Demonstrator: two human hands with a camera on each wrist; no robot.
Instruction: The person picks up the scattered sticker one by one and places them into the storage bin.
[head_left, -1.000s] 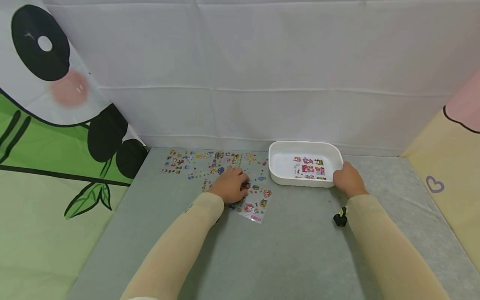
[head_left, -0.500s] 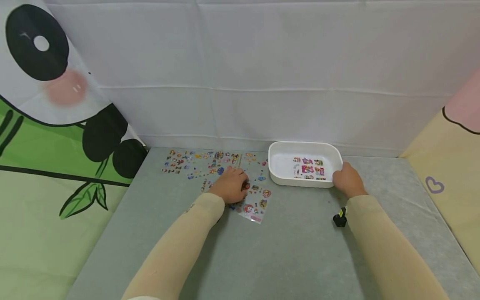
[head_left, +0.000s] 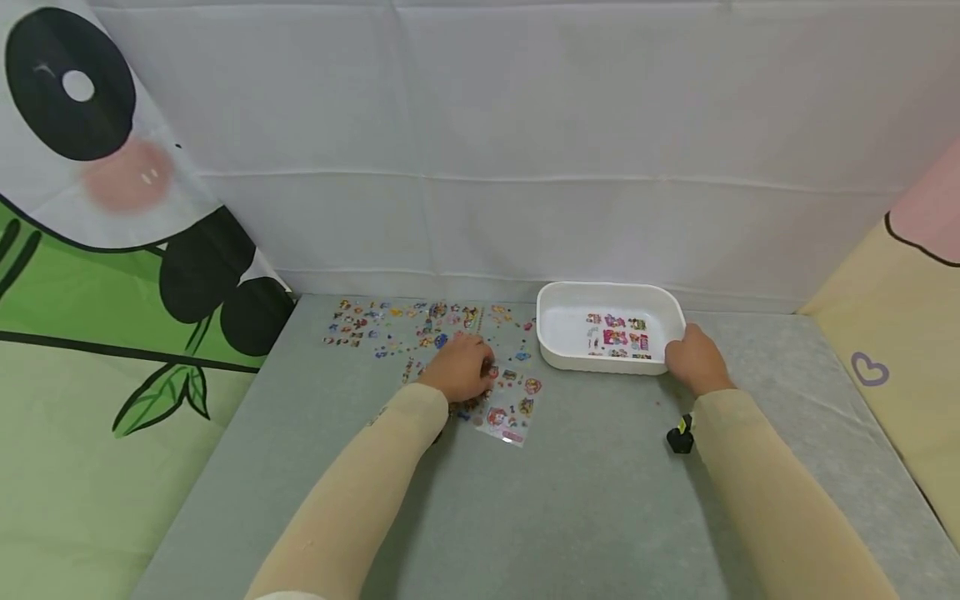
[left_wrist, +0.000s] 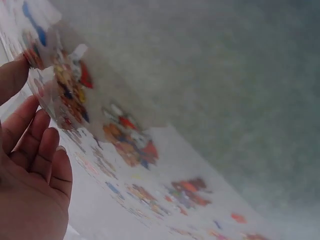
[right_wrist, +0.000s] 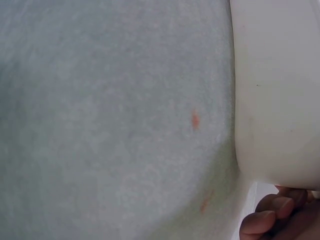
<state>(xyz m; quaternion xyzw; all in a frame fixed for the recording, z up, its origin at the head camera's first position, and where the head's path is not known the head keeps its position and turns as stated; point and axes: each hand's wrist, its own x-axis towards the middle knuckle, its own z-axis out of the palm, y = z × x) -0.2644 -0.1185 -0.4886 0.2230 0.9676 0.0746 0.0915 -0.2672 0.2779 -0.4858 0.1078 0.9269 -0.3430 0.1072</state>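
Note:
My left hand is over the transparent sticker sheets, left of the tray. In the left wrist view, its thumb and forefinger pinch the edge of a clear sticker sheet with small cartoon figures, and the other fingers curl loosely beside it. Another part of the sheets, with round and pink-toned stickers, sticks out right of the hand. My right hand grips the right front corner of a white plastic tray, its curled fingers at the tray's end. Inside the tray lies a sheet with pink stickers.
More clear sticker sheets are spread overlapping along the back left of the grey table. A white cloth hangs behind, with printed cloths at both sides. A small black device sits at the right wrist.
Both hands and the tray stay almost where they were; the left hand's fingertips shift very slightly at the sheets. The view of the left cloth drifts a little to the left.

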